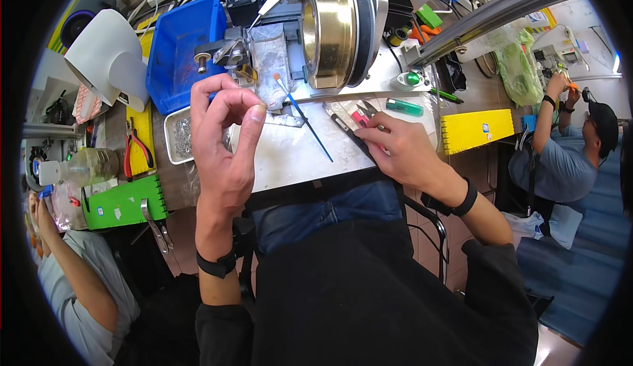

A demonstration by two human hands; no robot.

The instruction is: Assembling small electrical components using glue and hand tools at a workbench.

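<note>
My left hand [227,132] is raised over the front of the bench, thumb and forefinger pressed together; anything between them is too small to make out. My right hand [405,148] is closed at the bench's front edge, its fingertips on a small tool with red parts and a grey pointed tip [361,117]. Beside it lies a slim black tool [343,126], partly behind the fingers. Between my hands a thin blue brush [308,123] rests on the white work surface [277,158]. Behind it stands a machine with a large brass-coloured wheel [323,36].
A green lighter [404,107] lies right of my right hand. Left are a blue bin [181,56], a white tray of small metal parts [170,138] and red-black pliers [136,147]. Yellow [478,130] and green [125,202] panels edge the bench. Co-workers sit on both sides.
</note>
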